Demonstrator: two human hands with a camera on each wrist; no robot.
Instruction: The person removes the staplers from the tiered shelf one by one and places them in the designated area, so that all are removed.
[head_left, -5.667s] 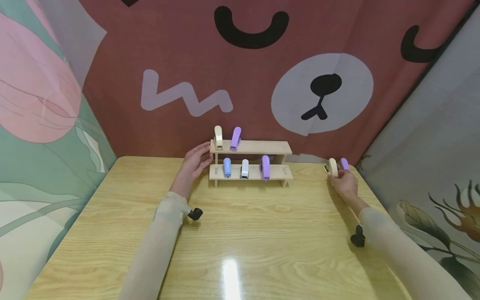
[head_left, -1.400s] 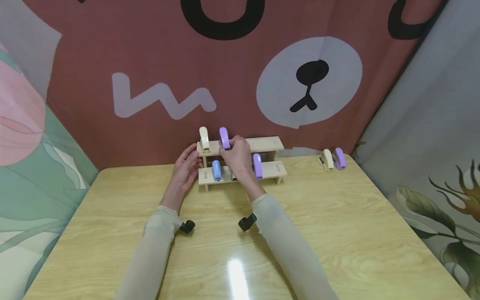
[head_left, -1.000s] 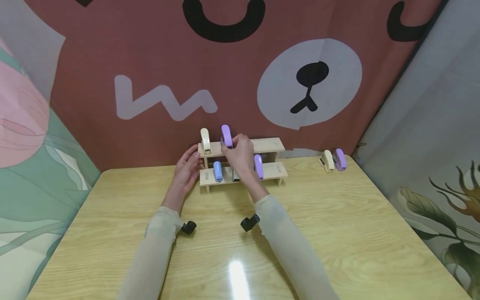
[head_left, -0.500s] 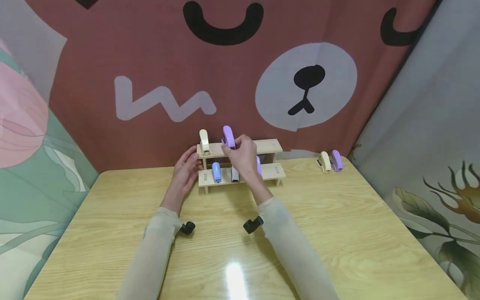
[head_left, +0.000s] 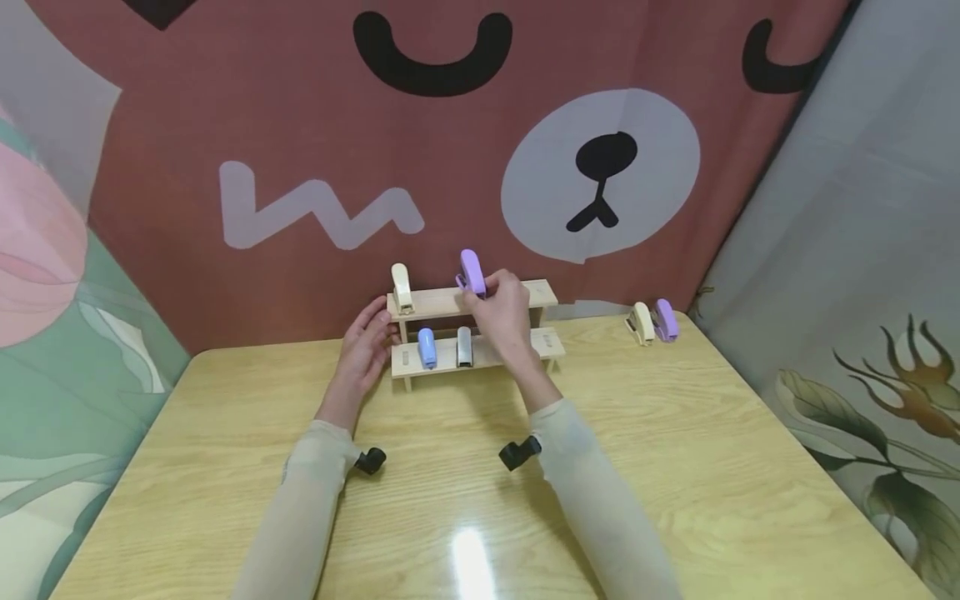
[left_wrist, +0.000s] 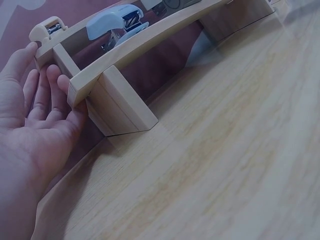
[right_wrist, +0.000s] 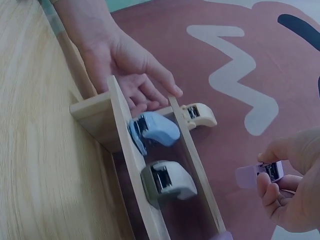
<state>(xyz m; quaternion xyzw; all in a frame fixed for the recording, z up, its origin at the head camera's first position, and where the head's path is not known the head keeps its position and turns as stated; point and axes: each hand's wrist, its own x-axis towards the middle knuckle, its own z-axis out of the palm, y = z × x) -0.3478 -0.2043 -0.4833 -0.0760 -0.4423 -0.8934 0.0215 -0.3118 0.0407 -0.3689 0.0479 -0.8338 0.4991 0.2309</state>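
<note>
In the head view my right hand (head_left: 504, 315) pinches a purple stapler (head_left: 472, 271) over the middle of the upper tier of a two-step wooden stand. The right wrist view shows this stapler (right_wrist: 270, 172) apart from the tier, between thumb and fingers. My left hand (head_left: 363, 346) touches the stand's left end with loosely extended fingers. A cream stapler (head_left: 402, 289) stands at the left of the upper tier (head_left: 435, 302). On the lower tier (head_left: 551, 342) stand a blue stapler (head_left: 427, 347) and a silver-white one (head_left: 464, 346); my right hand hides the area right of them.
At the table's back right corner a cream stapler (head_left: 641, 323) and a purple stapler (head_left: 665, 320) stand side by side. The stand is near the back edge of the wooden table (head_left: 420, 483), before a red printed curtain (head_left: 300, 108).
My right hand has gone from the cream stapler at the table's right to the upper tier's purple stapler, lifted it and carried it rightward. My left hand stays at the stand's end.
</note>
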